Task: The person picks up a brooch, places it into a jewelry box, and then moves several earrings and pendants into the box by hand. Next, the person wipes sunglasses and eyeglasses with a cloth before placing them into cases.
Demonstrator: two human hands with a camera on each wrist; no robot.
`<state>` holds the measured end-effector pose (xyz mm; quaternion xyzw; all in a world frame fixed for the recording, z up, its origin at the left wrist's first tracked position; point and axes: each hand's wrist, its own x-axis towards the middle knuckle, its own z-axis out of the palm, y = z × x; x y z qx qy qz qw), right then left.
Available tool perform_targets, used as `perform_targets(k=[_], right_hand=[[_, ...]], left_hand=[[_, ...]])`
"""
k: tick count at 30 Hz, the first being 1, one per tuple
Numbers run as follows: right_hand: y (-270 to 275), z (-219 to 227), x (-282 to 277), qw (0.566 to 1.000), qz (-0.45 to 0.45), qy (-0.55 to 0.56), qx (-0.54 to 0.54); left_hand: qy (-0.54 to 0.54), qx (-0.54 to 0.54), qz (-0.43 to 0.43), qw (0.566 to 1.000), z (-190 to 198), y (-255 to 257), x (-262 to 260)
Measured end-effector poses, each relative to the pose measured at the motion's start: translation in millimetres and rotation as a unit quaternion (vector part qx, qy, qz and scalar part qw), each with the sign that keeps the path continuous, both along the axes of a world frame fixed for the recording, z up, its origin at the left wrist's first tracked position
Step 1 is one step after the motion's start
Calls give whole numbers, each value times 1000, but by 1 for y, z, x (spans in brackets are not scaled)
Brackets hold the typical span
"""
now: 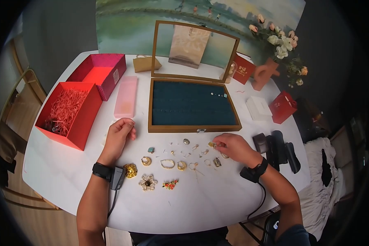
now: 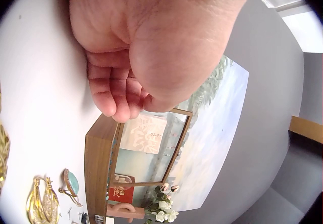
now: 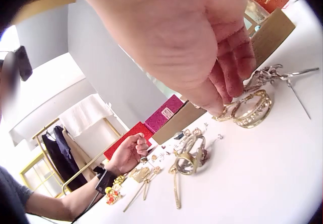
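Observation:
My right hand point(image 1: 235, 148) is low over the table, right of the scattered jewellery. Its thumb and fingertips pinch a gold earring point(image 3: 224, 114); the grip is partly hidden. Next to them a gold hoop with small stones point(image 3: 255, 114) lies on the table. My left hand point(image 1: 119, 135), its fingers loosely curled and holding nothing, is near the pink case point(image 1: 126, 96). Close to it are a turquoise earring point(image 2: 72, 182) and gold hoop earrings point(image 2: 43, 198). A wooden jewellery box point(image 1: 194, 129) stands behind both hands, lid raised, with a few small pieces in its dark lining.
A flower brooch point(image 1: 147, 183), a red-and-gold brooch point(image 1: 170, 184) and a gold piece point(image 1: 130, 170) lie in front. Red boxes point(image 1: 86, 119) stand left. On the right are a white box point(image 1: 258, 108), a red bag point(image 1: 283, 107) and black cases point(image 1: 279, 146).

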<state>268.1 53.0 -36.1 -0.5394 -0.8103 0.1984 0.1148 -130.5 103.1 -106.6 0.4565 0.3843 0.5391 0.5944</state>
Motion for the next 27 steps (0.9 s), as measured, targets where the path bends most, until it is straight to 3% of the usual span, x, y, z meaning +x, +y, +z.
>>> perform_targets(k=[4, 7, 14, 20, 25, 27], right_hand=[[0, -9, 8, 997, 47, -45, 49], [-5, -7, 12, 997, 28, -56, 45], [-6, -2, 3, 999, 18, -5, 31], [4, -12, 9, 996, 71, -16, 44], [7, -14, 15, 986, -3, 161, -33], [5, -9, 14, 979, -34, 186, -71]], left_hand=[[0, -3, -1, 1000, -1, 0, -1], [2, -2, 1, 1000, -1, 0, -1], [6, -7, 5, 1000, 0, -1, 0], [0, -5, -1, 1000, 0, 0, -1], [14, -2, 4, 1000, 2, -1, 0], [10, -4, 3, 1000, 1, -1, 0]])
